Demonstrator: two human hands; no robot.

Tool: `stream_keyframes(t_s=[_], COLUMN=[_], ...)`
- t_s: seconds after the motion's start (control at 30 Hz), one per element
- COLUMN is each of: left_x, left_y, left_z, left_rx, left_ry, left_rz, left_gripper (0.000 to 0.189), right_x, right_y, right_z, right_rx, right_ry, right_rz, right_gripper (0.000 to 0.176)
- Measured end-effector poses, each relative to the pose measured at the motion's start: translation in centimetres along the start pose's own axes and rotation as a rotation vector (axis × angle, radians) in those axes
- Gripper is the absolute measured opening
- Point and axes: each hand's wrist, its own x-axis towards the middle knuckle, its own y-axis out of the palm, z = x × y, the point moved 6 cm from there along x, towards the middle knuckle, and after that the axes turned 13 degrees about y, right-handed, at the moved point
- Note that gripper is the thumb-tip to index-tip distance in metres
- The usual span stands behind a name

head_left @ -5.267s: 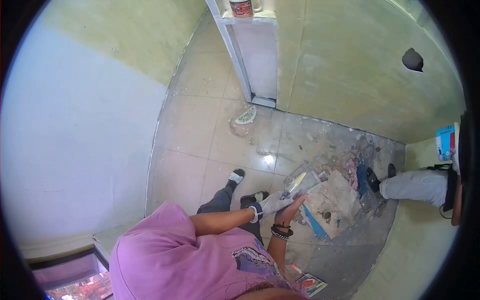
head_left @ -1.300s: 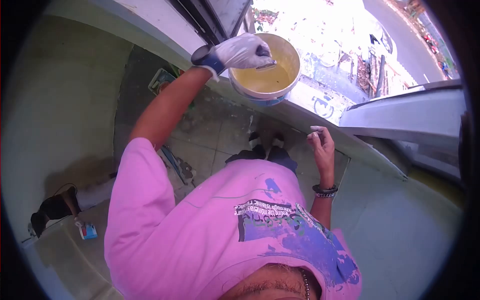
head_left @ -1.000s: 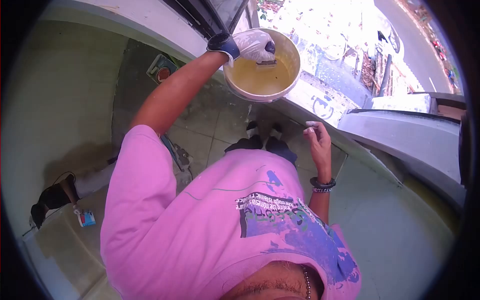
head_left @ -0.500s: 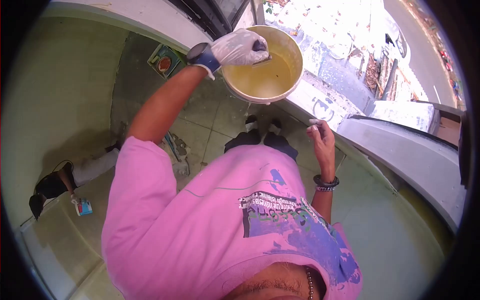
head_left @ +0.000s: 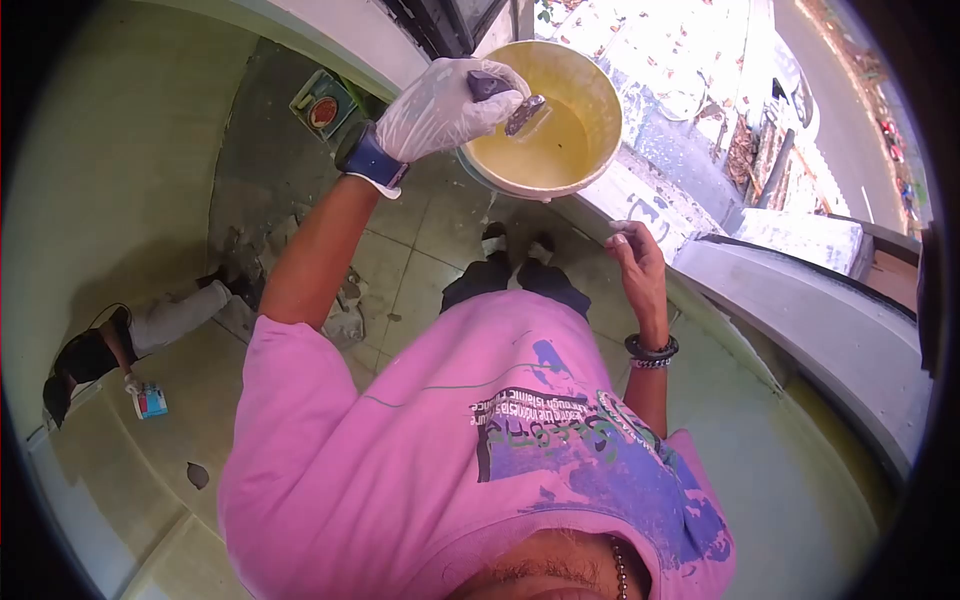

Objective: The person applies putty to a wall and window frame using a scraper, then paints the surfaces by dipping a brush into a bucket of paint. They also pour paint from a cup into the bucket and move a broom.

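Note:
My left hand (head_left: 455,105), in a thin white glove with a dark blue watch at the wrist, is closed on a dark, wet, shiny flat piece (head_left: 525,115). I cannot make out what kind of thing it is. The hand is over the near left rim of a pale bucket (head_left: 610,125), which holds cloudy yellowish liquid. My right hand (head_left: 640,265), bare, with dark bracelets at its wrist, hovers below and right of the bucket. Its fingers are curled in near the thumb, with something whitish at the tips that is too small to name.
A white sill (head_left: 640,195) and a window frame (head_left: 810,300) run along the right. Another person (head_left: 110,350) at the lower left holds a blue and white box-like thing (head_left: 151,401). A green tray (head_left: 325,108) lies beyond my left forearm, with debris (head_left: 345,320) on the tiled floor.
My left hand has turned and drawn back left from over the liquid, so the dark piece shows more. My right hand is nearly still. The view has shifted slightly.

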Motion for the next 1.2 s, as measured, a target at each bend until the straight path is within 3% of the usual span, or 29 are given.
stream_keyframes(t_s=[0.07, 0.23, 0.37, 0.47, 0.67, 0.9, 0.93, 1.07, 1.2], left_x=[-0.1, -1.4, -5.5, -9.9, -15.4, -18.2, -17.9, -16.4, -15.7], left_y=[0.3, -1.4, -4.5, -3.7, -6.1, -15.7, -17.2, -22.9, -26.9], left_z=[-0.2, -2.2, -4.1, -1.0, -2.3, -4.2, -4.3, -7.2, -11.5], left_rx=[0.026, -0.159, -0.517, -0.765, -1.113, -0.958, -0.938, -0.635, -0.302], left_ry=[0.006, -0.083, -0.061, -0.149, 0.181, 0.595, 0.664, 0.656, 0.725], left_rz=[0.027, -0.140, -0.522, -0.795, -1.181, -1.202, -1.191, -1.205, -1.012], left_gripper=[0.022, 0.019, 0.017, 0.023, 0.035, 0.033, 0.031, 0.028, 0.027], right_x=[0.0, -0.5, 0.2, 0.2, 1.7, -1.2, -1.7, -4.4, -7.7], right_y=[0.1, 0.0, -0.4, 0.3, 1.0, 4.3, 5.1, 8.7, 10.5], right_z=[0.0, 0.3, -0.7, 0.7, 1.7, 1.9, 1.4, -0.4, -2.7], right_rx=[-0.017, -0.078, -0.150, -0.107, -0.152, -0.328, -0.236, -0.200, -0.079], right_ry=[-0.002, -0.016, -0.099, -0.157, -0.226, -0.311, -0.289, -0.324, -0.302], right_rz=[0.005, -0.012, -0.041, 0.026, 0.122, 0.010, 0.006, -0.014, -0.041], right_gripper=[0.019, 0.018, 0.018, 0.013, 0.015, 0.016, 0.017, 0.014, 0.016])
